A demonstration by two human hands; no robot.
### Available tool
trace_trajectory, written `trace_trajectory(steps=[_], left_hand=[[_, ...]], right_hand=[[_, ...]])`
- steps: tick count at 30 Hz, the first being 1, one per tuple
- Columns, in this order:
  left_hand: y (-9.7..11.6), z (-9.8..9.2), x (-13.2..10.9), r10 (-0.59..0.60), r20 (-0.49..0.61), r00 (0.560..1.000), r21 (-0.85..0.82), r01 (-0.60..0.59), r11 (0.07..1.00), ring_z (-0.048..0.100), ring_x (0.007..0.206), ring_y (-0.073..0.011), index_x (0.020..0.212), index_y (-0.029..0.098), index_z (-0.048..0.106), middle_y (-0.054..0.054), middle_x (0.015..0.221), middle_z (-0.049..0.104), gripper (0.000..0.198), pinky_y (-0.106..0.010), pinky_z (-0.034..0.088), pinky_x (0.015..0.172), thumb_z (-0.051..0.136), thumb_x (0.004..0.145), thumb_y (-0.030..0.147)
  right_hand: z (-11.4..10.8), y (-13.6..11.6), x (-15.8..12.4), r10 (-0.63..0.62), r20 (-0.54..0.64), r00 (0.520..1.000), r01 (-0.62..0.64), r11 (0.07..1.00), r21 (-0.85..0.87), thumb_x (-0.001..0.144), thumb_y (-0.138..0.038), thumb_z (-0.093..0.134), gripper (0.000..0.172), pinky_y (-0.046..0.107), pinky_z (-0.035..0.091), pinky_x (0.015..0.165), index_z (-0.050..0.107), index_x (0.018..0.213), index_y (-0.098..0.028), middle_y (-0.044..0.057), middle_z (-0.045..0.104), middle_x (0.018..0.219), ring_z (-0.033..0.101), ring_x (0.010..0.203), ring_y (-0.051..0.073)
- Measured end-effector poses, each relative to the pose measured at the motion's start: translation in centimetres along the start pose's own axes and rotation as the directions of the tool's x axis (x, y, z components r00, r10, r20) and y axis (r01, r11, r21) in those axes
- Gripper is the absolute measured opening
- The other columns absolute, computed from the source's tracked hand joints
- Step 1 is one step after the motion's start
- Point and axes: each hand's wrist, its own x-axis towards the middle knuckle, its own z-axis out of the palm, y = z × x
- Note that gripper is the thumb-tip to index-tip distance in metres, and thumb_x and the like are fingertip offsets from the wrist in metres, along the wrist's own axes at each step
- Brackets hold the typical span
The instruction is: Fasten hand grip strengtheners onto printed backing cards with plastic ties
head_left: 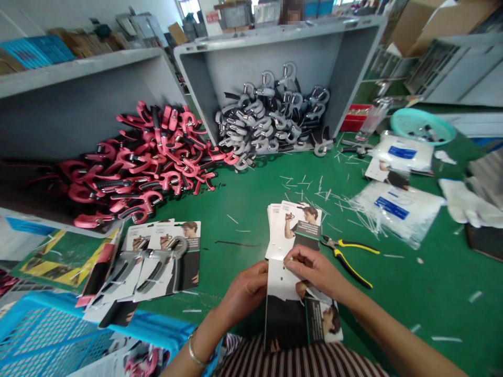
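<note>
Before me is a printed backing card (279, 293) with small holes, overlapping a stack of similar cards (277, 222). My left hand (251, 285) grips the card's left edge, its fingertips partly hidden behind it. My right hand (310, 267) is pinched closed over the card's holes; whatever is between the fingertips is too small to make out. Close to the right of the stack lie cutting pliers (351, 254) with yellow and black handles, jaws towards the cards. On the left, grey hand grips (157, 262) lie on their printed cards, overlapping each other.
Tipped grey crates hold red hand grips (165, 152) at left and grey hand grips (267, 115) at the back. White tie offcuts (324, 193) are scattered over the green table (236, 209). Bags of white ties (404, 209) and a turquoise dish (422, 123) stand right; a blue basket (51, 335) is front left.
</note>
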Motion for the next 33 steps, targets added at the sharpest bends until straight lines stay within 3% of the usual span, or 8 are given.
trace_trajectory(steps=[4, 7, 13, 16, 19, 23, 29, 33], left_hand=[[0.3, 0.6, -0.6, -0.131, -0.109, 0.985, 0.003, 0.132, 0.991, 0.066, 0.095, -0.0197, 0.102, 0.020, 0.069, -0.008, 0.102, 0.070, 0.023, -0.030, 0.051, 0.085, 0.055, 0.086, 0.010], [0.9, 1.0, -1.0, -0.323, -0.185, 0.928, -0.148, 0.298, 0.943, 0.068, 0.095, -0.0198, 0.122, 0.019, 0.052, -0.009, 0.106, 0.070, 0.044, -0.031, 0.053, 0.084, 0.064, 0.080, 0.011], [2.8, -1.2, -1.9, -0.346, 0.038, 0.937, -0.412, 0.331, 0.849, 0.064, 0.109, -0.0191, 0.130, 0.020, 0.047, -0.010, 0.120, 0.066, 0.047, -0.033, 0.050, 0.096, 0.058, 0.084, 0.014], [3.0, -2.6, -1.6, -0.482, 0.035, 0.876, -0.445, 0.445, 0.777, 0.069, 0.083, -0.0171, 0.124, 0.019, 0.053, -0.007, 0.100, 0.071, 0.035, -0.028, 0.055, 0.074, 0.053, 0.092, 0.033], [2.2, -2.8, -0.6, -0.556, 0.054, 0.829, -0.359, 0.536, 0.764, 0.058, 0.048, -0.0123, 0.116, 0.018, 0.058, 0.000, 0.072, 0.067, 0.042, -0.021, 0.044, 0.044, 0.052, 0.091, 0.051], [1.6, -2.4, 1.3, -0.499, 0.138, 0.855, -0.346, 0.514, 0.785, 0.047, 0.036, -0.0100, 0.083, 0.015, 0.064, 0.005, 0.047, 0.053, 0.045, -0.019, 0.030, 0.040, 0.049, 0.090, 0.057], [1.2, -0.2, 3.2, -0.574, -0.110, 0.812, -0.627, 0.391, 0.673, 0.063, 0.046, -0.0171, 0.091, 0.016, 0.056, -0.001, 0.058, 0.066, 0.046, -0.024, 0.044, 0.046, 0.057, 0.082, 0.060], [-1.1, 3.4, 3.2, -0.630, 0.047, 0.775, -0.654, 0.501, 0.568, 0.060, 0.040, -0.0176, 0.085, 0.019, 0.049, -0.001, 0.061, 0.065, 0.054, -0.026, 0.045, 0.037, 0.061, 0.070, 0.069]], right_hand=[[0.4, -0.3, -0.5, -0.076, 0.077, 0.994, 0.085, 0.989, -0.117, 0.088, -0.042, 0.064, 0.023, 0.031, 0.044, 0.085, 0.062, 0.098, -0.022, 0.003, 0.064, 0.098, 0.059, 0.092, 0.019], [1.3, -0.4, -0.9, -0.175, 0.114, 0.978, 0.199, 0.949, -0.246, 0.083, -0.038, 0.072, 0.027, 0.033, 0.044, 0.089, 0.061, 0.102, -0.023, 0.006, 0.061, 0.107, 0.057, 0.100, 0.021], [3.1, 0.2, -1.7, -0.226, 0.063, 0.972, 0.234, 0.949, -0.210, 0.089, -0.031, 0.066, 0.008, 0.032, 0.046, 0.088, 0.068, 0.086, -0.023, 0.006, 0.061, 0.104, 0.058, 0.101, 0.020], [3.4, 0.8, -1.6, -0.216, 0.040, 0.975, 0.220, 0.958, -0.183, 0.088, -0.034, 0.066, 0.012, 0.034, 0.045, 0.091, 0.070, 0.084, -0.023, 0.007, 0.062, 0.107, 0.059, 0.104, 0.020], [3.4, 0.8, -1.2, -0.202, 0.034, 0.979, 0.205, 0.959, -0.196, 0.084, -0.036, 0.070, 0.014, 0.037, 0.043, 0.097, 0.071, 0.080, -0.023, 0.008, 0.060, 0.119, 0.056, 0.113, 0.023], [1.6, -0.9, -1.0, -0.202, 0.014, 0.979, 0.198, 0.938, -0.285, 0.082, -0.033, 0.072, 0.009, 0.040, 0.039, 0.102, 0.070, 0.079, -0.024, 0.006, 0.059, 0.123, 0.053, 0.119, 0.025], [-4.6, -2.8, -0.4, -0.276, -0.370, 0.887, 0.129, 0.918, -0.375, 0.095, -0.039, 0.050, 0.020, 0.046, 0.038, 0.103, 0.064, 0.103, -0.026, 0.009, 0.060, 0.123, 0.052, 0.119, 0.027], [-5.5, 0.1, 0.8, -0.233, -0.356, 0.905, 0.064, 0.902, -0.427, 0.095, -0.041, 0.049, 0.022, 0.045, 0.047, 0.091, 0.063, 0.103, -0.026, 0.009, 0.067, 0.105, 0.061, 0.100, 0.028]])
